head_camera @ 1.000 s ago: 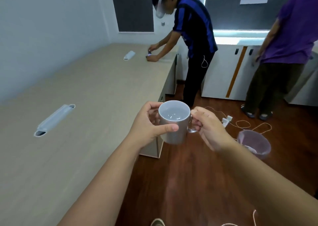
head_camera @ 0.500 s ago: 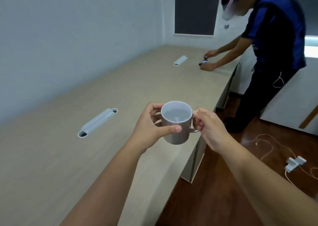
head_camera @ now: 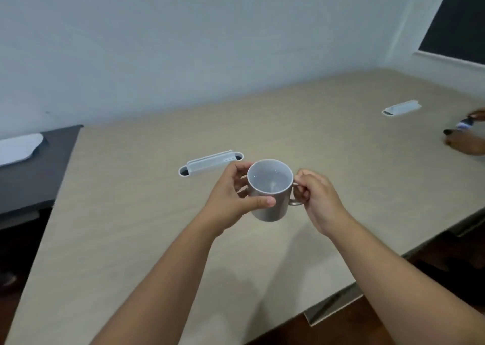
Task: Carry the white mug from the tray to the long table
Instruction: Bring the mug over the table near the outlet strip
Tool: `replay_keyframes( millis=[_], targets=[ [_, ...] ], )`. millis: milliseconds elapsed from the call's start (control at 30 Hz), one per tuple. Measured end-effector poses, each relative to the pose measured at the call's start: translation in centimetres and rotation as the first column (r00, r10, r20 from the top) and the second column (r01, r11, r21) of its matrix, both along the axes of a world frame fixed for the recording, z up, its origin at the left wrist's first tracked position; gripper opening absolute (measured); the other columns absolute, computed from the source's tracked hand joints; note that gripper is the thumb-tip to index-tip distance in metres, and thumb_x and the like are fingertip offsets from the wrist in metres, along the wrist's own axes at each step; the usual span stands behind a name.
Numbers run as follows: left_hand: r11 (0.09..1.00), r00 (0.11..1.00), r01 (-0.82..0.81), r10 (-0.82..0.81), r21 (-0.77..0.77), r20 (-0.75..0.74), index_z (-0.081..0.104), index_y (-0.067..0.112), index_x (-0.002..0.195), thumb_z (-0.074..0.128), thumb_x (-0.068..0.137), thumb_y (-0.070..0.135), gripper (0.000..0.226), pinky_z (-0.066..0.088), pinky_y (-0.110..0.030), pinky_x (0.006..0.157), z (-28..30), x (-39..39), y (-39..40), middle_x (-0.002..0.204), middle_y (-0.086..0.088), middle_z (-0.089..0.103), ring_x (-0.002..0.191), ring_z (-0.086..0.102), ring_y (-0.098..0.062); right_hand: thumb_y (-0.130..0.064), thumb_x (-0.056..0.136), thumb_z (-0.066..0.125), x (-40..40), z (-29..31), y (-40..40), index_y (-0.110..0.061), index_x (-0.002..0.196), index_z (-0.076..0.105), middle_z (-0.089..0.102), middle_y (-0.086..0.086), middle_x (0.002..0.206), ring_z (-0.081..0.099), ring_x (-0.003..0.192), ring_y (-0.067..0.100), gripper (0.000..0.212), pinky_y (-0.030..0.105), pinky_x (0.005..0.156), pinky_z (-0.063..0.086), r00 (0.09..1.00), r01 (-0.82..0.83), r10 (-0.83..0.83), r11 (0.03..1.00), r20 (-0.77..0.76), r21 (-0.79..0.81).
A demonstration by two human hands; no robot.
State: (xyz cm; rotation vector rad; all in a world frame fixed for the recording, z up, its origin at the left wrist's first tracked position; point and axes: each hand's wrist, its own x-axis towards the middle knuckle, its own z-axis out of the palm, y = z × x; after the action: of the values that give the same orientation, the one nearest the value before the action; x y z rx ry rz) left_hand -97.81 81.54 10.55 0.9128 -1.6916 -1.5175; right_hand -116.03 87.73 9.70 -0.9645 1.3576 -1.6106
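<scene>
The white mug is upright in the air, held above the long beige table. My left hand wraps its left side, thumb across the front. My right hand pinches the handle on the mug's right. The mug hangs over the table's middle and looks clear of the surface. No tray is in view.
A grey cable-slot cover lies just behind the mug, a second cover far right. Another person's hands rest on the table at the right edge. A dark side desk with a white item stands left. The table's front edge runs lower right.
My view has swung left, so the mug now hangs over the table instead of over the wooden floor by its edge. Both hands keep the same hold.
</scene>
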Motion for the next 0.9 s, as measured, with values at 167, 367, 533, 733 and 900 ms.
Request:
replay_keyframes(
  millis=[167,367,533,733,900],
  targets=[
    [0.988,0.987,-0.152,0.151,0.019,0.054,0.055,0.019,0.122,0.092,0.058,0.012,0.074,0.045,-0.039,0.109,-1.4,0.2,-1.7,0.127,0.005,0.066,0.126,0.057,-0.009,-0.013,0.065,0.047,0.0,-1.5,-4.8,-0.015,0.054,0.034,0.030,-0.009,0.043,0.026,0.045,0.010,0.018,0.019,0.041,0.031,0.994,-0.100,0.097,0.993,0.043,0.059],
    [0.957,0.957,-0.285,0.280,0.055,0.081,0.053,0.012,0.123,0.091,0.062,0.002,0.073,0.050,-0.030,0.102,-4.1,0.6,-5.3,0.126,0.005,0.064,0.121,0.058,-0.006,-0.013,0.064,0.047,0.8,-4.7,-11.3,-0.018,0.052,0.035,0.028,-0.006,0.045,0.022,0.048,0.015,0.018,0.024,0.049,0.028,0.988,-0.143,0.132,0.978,0.076,0.155],
    [0.937,0.941,-0.334,0.325,0.104,0.095,0.050,0.011,0.123,0.090,0.061,-0.001,0.074,0.049,-0.039,0.105,-7.2,0.8,-9.2,0.126,0.004,0.062,0.124,0.056,-0.009,-0.011,0.062,0.047,1.4,-7.7,-16.3,-0.020,0.046,0.034,0.027,-0.005,0.046,0.021,0.050,0.016,0.022,0.023,0.049,0.027,0.986,-0.154,0.137,0.966,0.095,0.209],
    [0.934,0.942,-0.327,0.309,0.145,0.132,0.049,0.012,0.122,0.089,0.062,-0.002,0.073,0.049,-0.043,0.106,-9.8,1.2,-13.6,0.131,-0.001,0.060,0.124,0.055,-0.009,-0.009,0.064,0.048,1.5,-10.6,-20.8,-0.017,0.050,0.034,0.029,-0.008,0.046,0.024,0.050,0.013,0.021,0.025,0.050,0.024,0.980,-0.189,0.166,0.948,0.110,0.254],
    [0.929,0.941,-0.326,0.301,0.175,0.156,0.048,0.008,0.124,0.089,0.063,-0.004,0.074,0.052,-0.040,0.102,-12.1,1.6,-16.5,0.124,0.007,0.061,0.118,0.056,0.001,-0.012,0.067,0.048,1.0,-12.9,-23.4,-0.014,0.052,0.040,0.038,-0.007,0.046,0.034,0.048,0.011,0.017,0.024,0.050,0.031,0.958,-0.288,0.274,0.918,0.088,0.272]
  ],
)
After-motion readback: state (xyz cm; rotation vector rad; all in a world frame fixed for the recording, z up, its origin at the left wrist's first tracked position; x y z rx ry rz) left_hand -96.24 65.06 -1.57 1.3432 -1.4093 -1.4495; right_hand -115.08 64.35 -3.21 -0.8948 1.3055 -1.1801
